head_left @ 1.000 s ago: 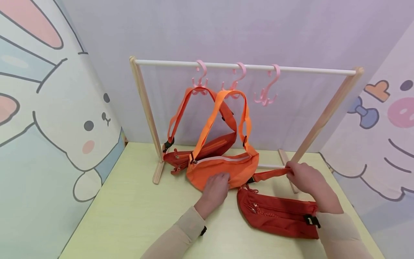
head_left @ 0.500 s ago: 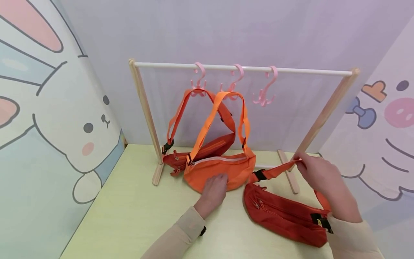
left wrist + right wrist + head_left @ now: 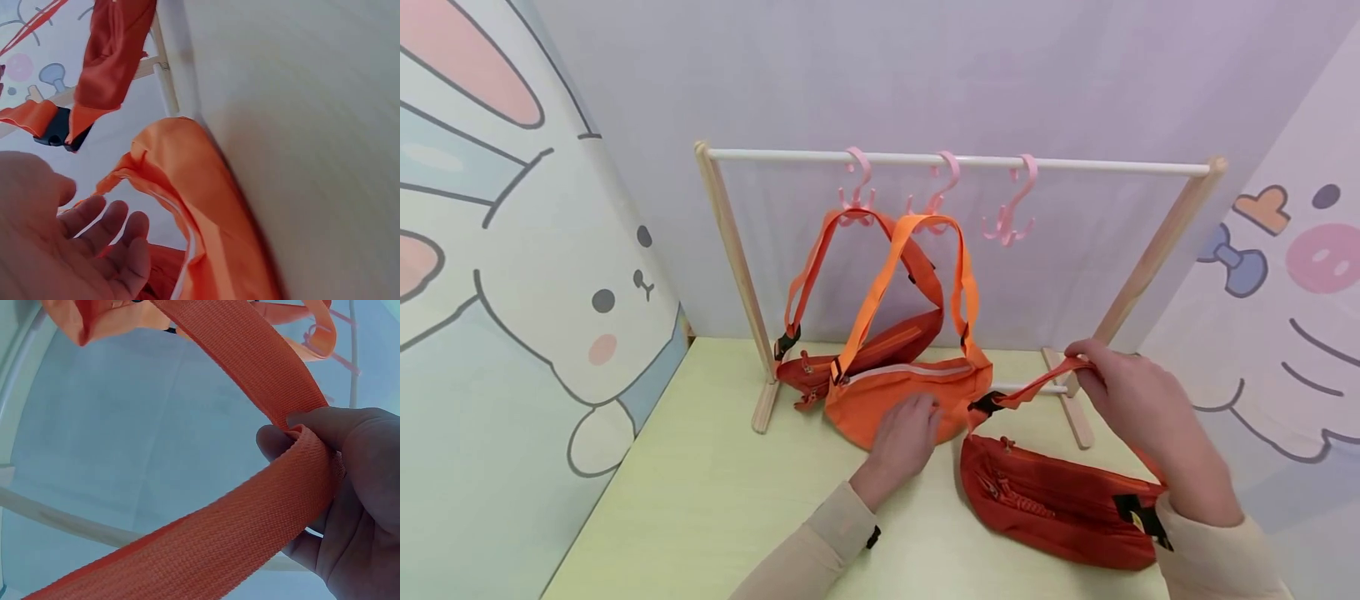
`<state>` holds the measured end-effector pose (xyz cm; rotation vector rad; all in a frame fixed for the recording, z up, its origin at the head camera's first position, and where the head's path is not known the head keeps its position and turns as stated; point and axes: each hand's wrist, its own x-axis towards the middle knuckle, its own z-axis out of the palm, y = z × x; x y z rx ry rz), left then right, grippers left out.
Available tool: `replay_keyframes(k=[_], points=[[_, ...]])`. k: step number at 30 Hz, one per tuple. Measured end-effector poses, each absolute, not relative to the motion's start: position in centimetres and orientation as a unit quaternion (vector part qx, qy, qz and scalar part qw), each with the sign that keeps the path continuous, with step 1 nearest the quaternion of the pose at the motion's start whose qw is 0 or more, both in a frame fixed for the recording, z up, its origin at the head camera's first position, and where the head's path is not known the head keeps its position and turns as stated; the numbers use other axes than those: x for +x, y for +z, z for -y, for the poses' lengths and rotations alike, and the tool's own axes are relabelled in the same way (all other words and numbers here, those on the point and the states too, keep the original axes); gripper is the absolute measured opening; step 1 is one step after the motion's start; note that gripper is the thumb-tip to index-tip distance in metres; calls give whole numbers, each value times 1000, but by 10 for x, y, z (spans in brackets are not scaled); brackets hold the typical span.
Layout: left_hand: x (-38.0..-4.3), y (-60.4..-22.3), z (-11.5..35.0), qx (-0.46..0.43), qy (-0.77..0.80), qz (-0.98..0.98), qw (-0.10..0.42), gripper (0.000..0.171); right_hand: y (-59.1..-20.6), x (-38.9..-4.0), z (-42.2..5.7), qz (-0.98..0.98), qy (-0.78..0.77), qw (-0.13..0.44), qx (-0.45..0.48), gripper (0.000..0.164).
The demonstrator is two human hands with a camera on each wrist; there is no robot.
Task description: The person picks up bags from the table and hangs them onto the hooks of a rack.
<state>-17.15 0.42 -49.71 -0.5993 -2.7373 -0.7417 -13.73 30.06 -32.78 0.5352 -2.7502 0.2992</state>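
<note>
My right hand [image 3: 1138, 408] pinches the orange-red strap [image 3: 250, 519] of a dark red waist bag [image 3: 1052, 504]; the strap folds over between thumb and fingers. The bag's body slants just above the table at the right, part of it hidden by my forearm. A black buckle [image 3: 987, 403] joins the strap's left end. In front of a bright orange waist bag [image 3: 857, 412], my left hand [image 3: 901, 442] has loosely bent fingers that grip nothing in the left wrist view. That bag hangs by its strap from the middle pink hook [image 3: 953, 173].
Another red waist bag [image 3: 917, 333] hangs behind it from the left pink hook [image 3: 859, 171]. The right pink hook [image 3: 1018, 196] bears no bag. All hooks sit on a white rail [image 3: 1105, 165] between wooden legs [image 3: 730, 242], standing on a pale yellow table [image 3: 700, 500].
My right hand has shifted right and slightly up with the strap, drawing the red bag rightward. My left hand has moved slightly right across the front of the orange bag, its fingers loosening.
</note>
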Motion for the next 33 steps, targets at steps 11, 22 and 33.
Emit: replay_keyframes(k=[11, 22, 33], points=[[-158, -465, -10, -221, -398, 879, 141, 63, -331, -140, -266, 946, 98, 196, 239, 33], [-147, -430, -19, -259, -473, 830, 143, 64, -339, -147, -224, 922, 121, 218, 298, 30], [-150, -410, -11, -236, -585, 771, 83, 42, -346, -152, -185, 914, 138, 206, 322, 36]])
